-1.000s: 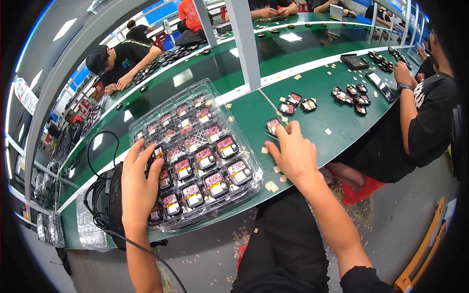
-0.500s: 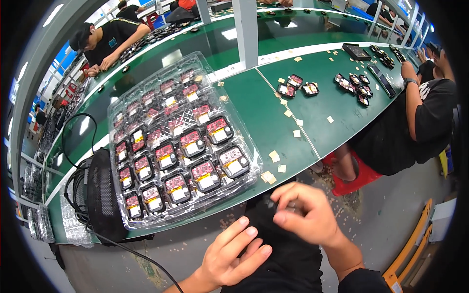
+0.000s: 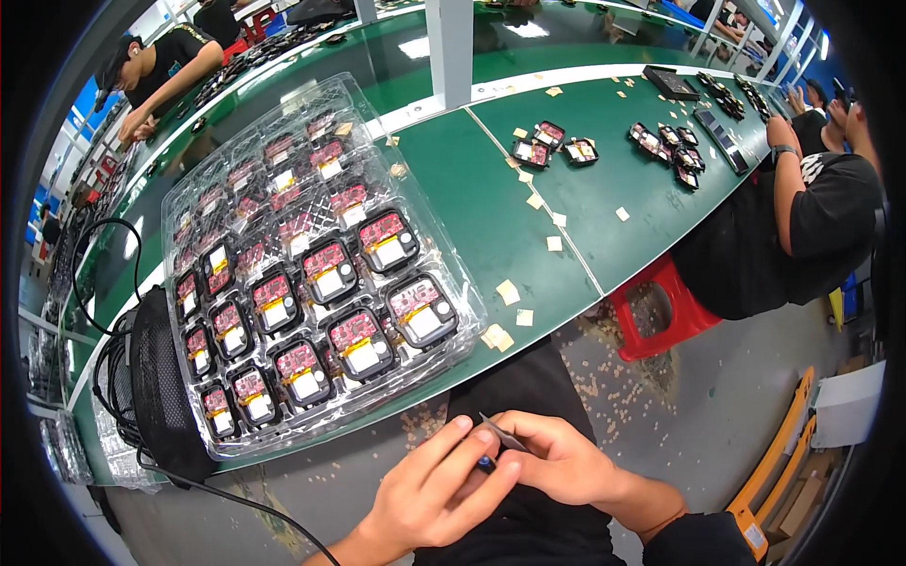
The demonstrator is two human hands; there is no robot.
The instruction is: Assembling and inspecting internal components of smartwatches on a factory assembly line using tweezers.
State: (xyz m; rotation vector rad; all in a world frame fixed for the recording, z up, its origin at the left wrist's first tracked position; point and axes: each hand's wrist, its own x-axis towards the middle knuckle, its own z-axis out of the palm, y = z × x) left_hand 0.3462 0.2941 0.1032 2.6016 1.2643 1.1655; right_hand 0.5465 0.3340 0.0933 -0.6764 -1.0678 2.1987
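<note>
low in the frame, over the lap, the left hand [image 3: 439, 491] and right hand [image 3: 557, 460] meet, both pinching a small dark flat part [image 3: 503, 436] (its kind is unclear). the clear tray [image 3: 189, 189] of red modules fills the centre left.

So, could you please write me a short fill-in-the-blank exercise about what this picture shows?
1. The clear plastic blister tray of small red-and-black circuit modules rests on a ____ workbench.
2. Both hands, left hand and right hand, are held over the person's ____, off the bench.
3. The plastic stool beside the seated co-worker is ____.

Missing words: green; lap; red
</note>
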